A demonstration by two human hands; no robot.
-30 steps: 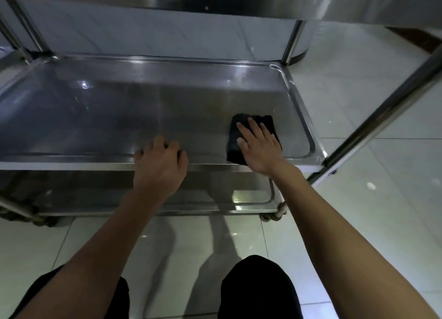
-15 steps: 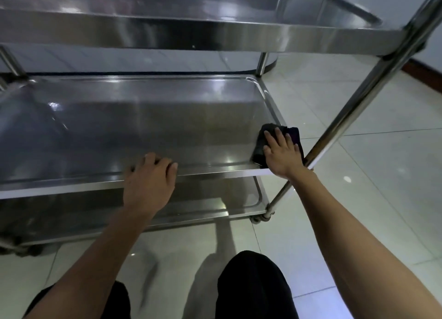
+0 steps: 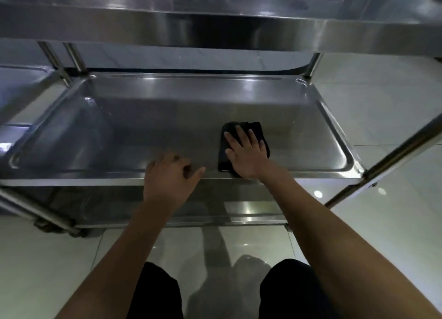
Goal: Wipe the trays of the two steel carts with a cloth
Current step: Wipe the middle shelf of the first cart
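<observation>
A steel cart's middle tray [image 3: 167, 117] fills the centre of the head view, shiny and shallow. A folded black cloth [image 3: 257, 129] lies flat on it near the front rim, right of centre. My right hand [image 3: 246, 153] presses down on the cloth with its fingers spread. My left hand [image 3: 171, 177] rests on the tray's front rim, fingers curled over the edge. The top tray [image 3: 215, 24] overhangs above, and the bottom tray [image 3: 239, 211] shows below the front rim.
A second steel cart's tray [image 3: 21, 86] stands to the left, touching this one. Upright posts [image 3: 394, 156] frame the right corner and posts [image 3: 71, 57] the back left. A caster [image 3: 47, 225] sits at lower left. Pale glossy floor tiles [image 3: 382, 103] surround the cart; my knees are below.
My right hand slid the cloth from the tray's right front corner back leftward onto the tray floor. My left hand stays on the front rim. The view shifted.
</observation>
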